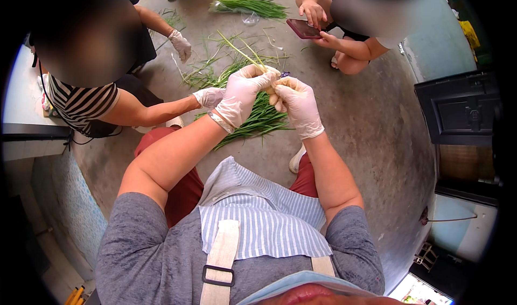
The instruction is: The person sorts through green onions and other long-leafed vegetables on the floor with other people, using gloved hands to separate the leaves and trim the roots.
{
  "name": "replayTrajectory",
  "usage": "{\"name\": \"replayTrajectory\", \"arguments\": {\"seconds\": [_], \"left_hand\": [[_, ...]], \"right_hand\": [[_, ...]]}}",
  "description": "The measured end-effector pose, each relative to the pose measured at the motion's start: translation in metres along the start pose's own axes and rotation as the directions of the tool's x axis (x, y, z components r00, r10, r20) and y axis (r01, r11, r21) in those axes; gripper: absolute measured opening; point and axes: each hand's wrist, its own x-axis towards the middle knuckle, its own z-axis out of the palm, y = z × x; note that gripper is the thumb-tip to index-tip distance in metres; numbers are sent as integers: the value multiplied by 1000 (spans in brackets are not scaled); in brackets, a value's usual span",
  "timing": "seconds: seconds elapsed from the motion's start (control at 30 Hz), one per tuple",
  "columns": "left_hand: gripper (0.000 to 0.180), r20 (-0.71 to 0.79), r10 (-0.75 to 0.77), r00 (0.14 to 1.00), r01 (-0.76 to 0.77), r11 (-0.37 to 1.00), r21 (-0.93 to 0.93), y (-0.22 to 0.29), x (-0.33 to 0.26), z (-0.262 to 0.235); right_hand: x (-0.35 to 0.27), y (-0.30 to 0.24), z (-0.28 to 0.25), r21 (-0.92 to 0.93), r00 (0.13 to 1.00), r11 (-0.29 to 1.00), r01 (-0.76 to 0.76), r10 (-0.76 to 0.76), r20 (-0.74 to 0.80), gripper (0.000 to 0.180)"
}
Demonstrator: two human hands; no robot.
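Both my hands wear thin whitish gloves and meet in front of me above the floor. My left hand (243, 94) is closed in a pinch around a few long, pale green chive stalks (240, 48), whose tips point up and away to the left. Close against it, my right hand (299, 103) has its fingers curled together at the stalks' lower end; what they pinch is hidden. Beneath the hands, a pile of green chives (265, 117) lies on the floor, partly covered by them. Looser chives (207, 74) are strewn just beyond.
At the left, a co-worker in a striped top reaches a gloved hand (209, 97) to the pile. Another person at the far right holds a phone (304, 29). A chive bundle (253, 6) on clear plastic lies farther back. A dark cabinet door (458, 109) stands at the right.
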Motion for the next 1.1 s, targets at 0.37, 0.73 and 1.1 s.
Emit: {"name": "replayTrajectory", "arguments": {"seconds": [0.37, 0.73, 1.1], "left_hand": [[3, -21, 190, 981, -186, 974, 132, -16, -25, -5], [20, 79, 223, 972, -234, 958, 167, 24, -59, 5], [16, -18, -144, 989, 145, 989, 23, 2, -31, -28]], "right_hand": [[-18, 2, 23, 39, 978, 980, -196, 198, -63, 13], [-43, 15, 3, 240, 985, 964, -118, 145, -99, 17], [-43, 7, -60, -844, 896, 529, -85, -329, -297, 35]]}}
